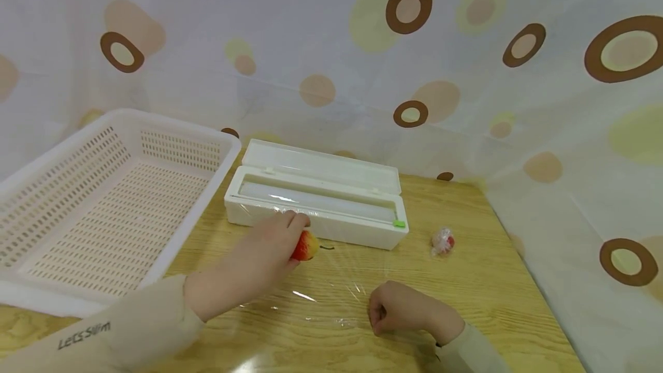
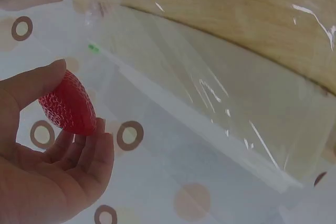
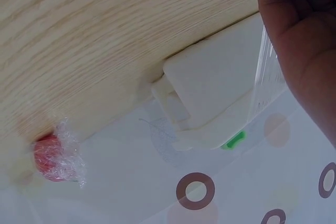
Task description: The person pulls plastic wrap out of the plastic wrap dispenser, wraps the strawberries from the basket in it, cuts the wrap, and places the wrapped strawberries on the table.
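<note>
Between thumb and fingertips my left hand [image 1: 266,246] pinches a small red-and-yellow fruit [image 1: 307,246] with a thin dark stem. The fruit [image 2: 71,106] shows red with pale flecks in the left wrist view. Clear cling film [image 1: 305,296] runs from a white dispenser box [image 1: 316,226] over the table, under the left hand. My right hand [image 1: 404,308], fingers curled, grips the film's near right part, low over the tabletop. Film [image 3: 266,72] also shows beside the right hand [image 3: 304,35] in the right wrist view. The dispenser lid [image 1: 321,164] stands raised; a film roll lies inside.
A large white slotted basket [image 1: 199,214] stands on the left. To the right of the dispenser lies a small red item wrapped in film [image 1: 442,242]. A green slider [image 1: 399,224] sits at the dispenser's right end. A patterned sheet [image 1: 331,73] hangs behind the wooden table [image 1: 487,281].
</note>
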Available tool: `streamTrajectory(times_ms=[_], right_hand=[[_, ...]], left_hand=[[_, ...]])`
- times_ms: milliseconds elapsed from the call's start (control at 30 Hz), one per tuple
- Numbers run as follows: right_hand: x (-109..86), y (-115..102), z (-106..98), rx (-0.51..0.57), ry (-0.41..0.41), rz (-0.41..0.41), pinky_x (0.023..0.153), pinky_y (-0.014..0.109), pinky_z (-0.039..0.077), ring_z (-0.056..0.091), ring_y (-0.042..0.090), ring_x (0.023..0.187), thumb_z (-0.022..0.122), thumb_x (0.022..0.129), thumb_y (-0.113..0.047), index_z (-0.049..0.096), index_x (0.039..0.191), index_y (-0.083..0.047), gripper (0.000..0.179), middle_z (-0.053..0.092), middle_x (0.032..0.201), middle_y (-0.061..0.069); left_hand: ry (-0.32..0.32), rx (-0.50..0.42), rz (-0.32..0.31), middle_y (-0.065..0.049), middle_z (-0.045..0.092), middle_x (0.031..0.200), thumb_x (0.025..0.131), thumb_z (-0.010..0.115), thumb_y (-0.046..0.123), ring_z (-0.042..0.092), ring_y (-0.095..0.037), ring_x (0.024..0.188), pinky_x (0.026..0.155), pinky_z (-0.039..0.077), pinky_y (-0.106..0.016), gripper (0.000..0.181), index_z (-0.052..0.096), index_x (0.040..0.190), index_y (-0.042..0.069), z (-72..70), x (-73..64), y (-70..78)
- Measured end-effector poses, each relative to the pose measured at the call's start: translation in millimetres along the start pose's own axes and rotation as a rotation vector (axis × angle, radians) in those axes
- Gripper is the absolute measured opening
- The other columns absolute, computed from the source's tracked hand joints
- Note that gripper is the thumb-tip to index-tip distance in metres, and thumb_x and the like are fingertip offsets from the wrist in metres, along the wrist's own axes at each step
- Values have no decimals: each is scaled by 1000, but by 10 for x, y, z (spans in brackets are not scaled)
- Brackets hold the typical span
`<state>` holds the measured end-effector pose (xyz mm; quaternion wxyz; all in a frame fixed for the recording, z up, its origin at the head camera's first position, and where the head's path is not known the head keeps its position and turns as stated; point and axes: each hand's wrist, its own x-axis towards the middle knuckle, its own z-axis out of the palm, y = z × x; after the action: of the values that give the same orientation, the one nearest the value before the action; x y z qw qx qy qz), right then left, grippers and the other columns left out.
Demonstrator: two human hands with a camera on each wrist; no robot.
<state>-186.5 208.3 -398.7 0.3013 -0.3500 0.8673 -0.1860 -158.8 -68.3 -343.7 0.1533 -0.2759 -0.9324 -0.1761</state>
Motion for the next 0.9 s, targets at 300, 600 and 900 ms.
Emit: streamTrajectory(times_ms=[300, 600, 900], right_hand=[[6, -17, -14, -22, -4, 15, 53, 15, 40, 41, -5, 56, 73, 73, -3, 65, 65, -11, 14, 54, 63, -12], [-43, -117, 38, -132, 32, 37, 56, 16, 37, 38, -3, 57, 70, 70, 0, 61, 61, -14, 19, 49, 61, -15], [-104, -249, 134, -360, 105, 9, 53, 16, 34, 36, -1, 57, 69, 71, -4, 58, 58, -18, 22, 46, 57, -16]], left_hand=[[-123, -21, -61, -5, 54, 84, 75, 73, 8, 55, -22, 79, 71, 49, -35, 36, 49, 101, 6, 477, 66, 39], [-130, 13, -19, -3, 50, 82, 79, 70, 11, 54, -20, 76, 69, 47, -34, 24, 50, 91, 11, 755, 46, -21], [-205, -71, 13, -3, 51, 86, 75, 74, 12, 50, -18, 80, 69, 46, -33, 26, 49, 85, 13, 834, -23, -71]])
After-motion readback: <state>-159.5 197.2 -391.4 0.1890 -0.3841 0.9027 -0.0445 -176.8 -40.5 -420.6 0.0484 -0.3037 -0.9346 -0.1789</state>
